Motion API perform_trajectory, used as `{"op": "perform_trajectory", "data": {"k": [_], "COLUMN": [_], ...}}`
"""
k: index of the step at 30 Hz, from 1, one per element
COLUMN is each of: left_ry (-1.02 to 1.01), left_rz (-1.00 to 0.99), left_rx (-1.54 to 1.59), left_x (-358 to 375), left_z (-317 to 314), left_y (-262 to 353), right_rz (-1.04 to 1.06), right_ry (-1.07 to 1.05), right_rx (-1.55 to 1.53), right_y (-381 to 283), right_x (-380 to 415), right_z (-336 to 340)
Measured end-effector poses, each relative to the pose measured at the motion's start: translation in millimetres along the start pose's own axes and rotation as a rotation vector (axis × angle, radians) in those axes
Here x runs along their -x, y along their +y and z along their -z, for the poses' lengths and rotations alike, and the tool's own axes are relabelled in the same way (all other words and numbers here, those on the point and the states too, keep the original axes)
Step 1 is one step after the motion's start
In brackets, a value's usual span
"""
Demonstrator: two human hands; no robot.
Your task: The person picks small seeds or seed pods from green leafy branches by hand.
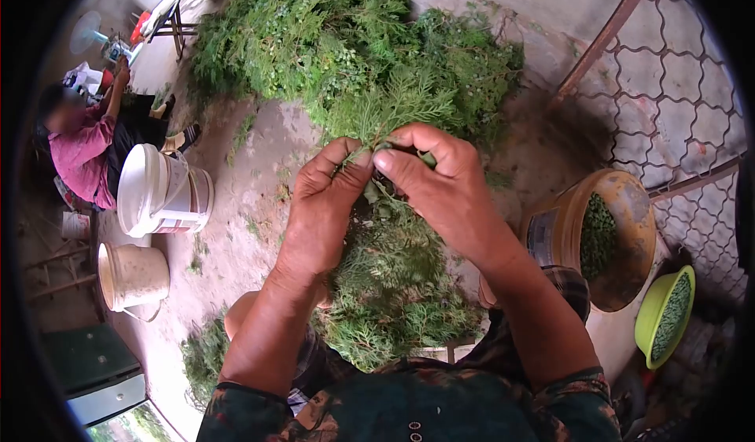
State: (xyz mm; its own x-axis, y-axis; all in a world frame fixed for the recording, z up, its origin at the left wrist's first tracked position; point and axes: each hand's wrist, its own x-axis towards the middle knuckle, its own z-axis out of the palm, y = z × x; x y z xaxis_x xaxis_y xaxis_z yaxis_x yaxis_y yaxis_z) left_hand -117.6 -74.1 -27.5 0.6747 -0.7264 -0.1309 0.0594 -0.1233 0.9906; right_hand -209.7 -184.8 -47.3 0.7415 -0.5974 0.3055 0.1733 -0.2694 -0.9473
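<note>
In front of my chest, both hands meet on a green cypress-like sprig [409, 105] whose flat fronds fan out beyond the fingers. My left hand [324, 194] is closed, pinching the sprig's stem between thumb and forefinger. Thumb to curled forefinger, my right hand [444, 178] pinches at the same spot, and a bit of green shows inside its fingers. What exactly lies between the fingertips is too small to make out. Below the hands, a pile of loose sprigs [393, 285] covers the ground between my legs.
A large heap of cut branches [330, 41] lies ahead. At right stand a yellowish bucket [543, 233] and a lime-green basin [646, 328], both holding small green pieces, near a wire-mesh panel [668, 72]. Left are a white bucket [141, 194], a beige bucket [135, 275] and a seated person [82, 155].
</note>
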Motion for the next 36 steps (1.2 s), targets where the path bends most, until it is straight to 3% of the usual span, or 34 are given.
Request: {"op": "perform_trajectory", "data": {"k": [2,3,4,6,10,11,13,16,20,22,23,27,28,30,34,36], "left_ry": [-0.044,-0.014,-0.012,0.026,0.109,0.105,0.220,0.128,0.055,0.033,0.034,0.068,0.069,0.072,0.050,0.036], "left_rz": [0.066,0.179,0.180,0.227,0.198,0.197,0.203,0.188,0.182,0.235,0.236,0.133,0.099,0.061,-0.078,-0.091], "left_rx": [0.398,0.473,0.474,0.585,0.513,0.516,0.428,0.452,0.551,0.572,0.572,0.472,0.412,0.335,0.064,0.025], "left_x": [0,-1,-3,-8,-8,-8,-7,-11,-14,-13,-13,-11,-9,-8,-7,-7], "left_z": [0,4,7,11,8,6,5,12,16,14,14,11,10,7,1,0], "left_y": [0,-3,-4,-5,-7,-4,4,-2,-10,-9,-10,-9,-8,-11,-16,-17], "right_rz": [-0.398,-0.451,-0.453,-0.464,-0.555,-0.591,-0.565,-0.537,-0.420,-0.373,-0.374,0.118,0.023,0.247,0.223,0.182], "right_ry": [-0.118,-0.122,-0.123,-0.120,-0.122,-0.035,-0.058,-0.104,-0.099,-0.115,-0.116,0.063,0.028,0.088,0.089,0.043], "right_rx": [-0.432,-0.507,-0.507,-0.839,-1.235,-1.145,-1.153,-1.152,-1.054,-0.746,-0.747,-0.048,0.028,0.273,0.370,0.634], "right_y": [-14,-21,-21,-21,-16,-18,-14,-14,-16,-16,-14,-4,-1,3,2,-8], "right_x": [0,1,0,-2,-4,-5,-7,-7,-10,-10,-10,-9,-5,-3,-4,-1], "right_z": [6,5,5,6,11,9,11,15,20,22,20,-3,-4,-9,-7,-4]}}
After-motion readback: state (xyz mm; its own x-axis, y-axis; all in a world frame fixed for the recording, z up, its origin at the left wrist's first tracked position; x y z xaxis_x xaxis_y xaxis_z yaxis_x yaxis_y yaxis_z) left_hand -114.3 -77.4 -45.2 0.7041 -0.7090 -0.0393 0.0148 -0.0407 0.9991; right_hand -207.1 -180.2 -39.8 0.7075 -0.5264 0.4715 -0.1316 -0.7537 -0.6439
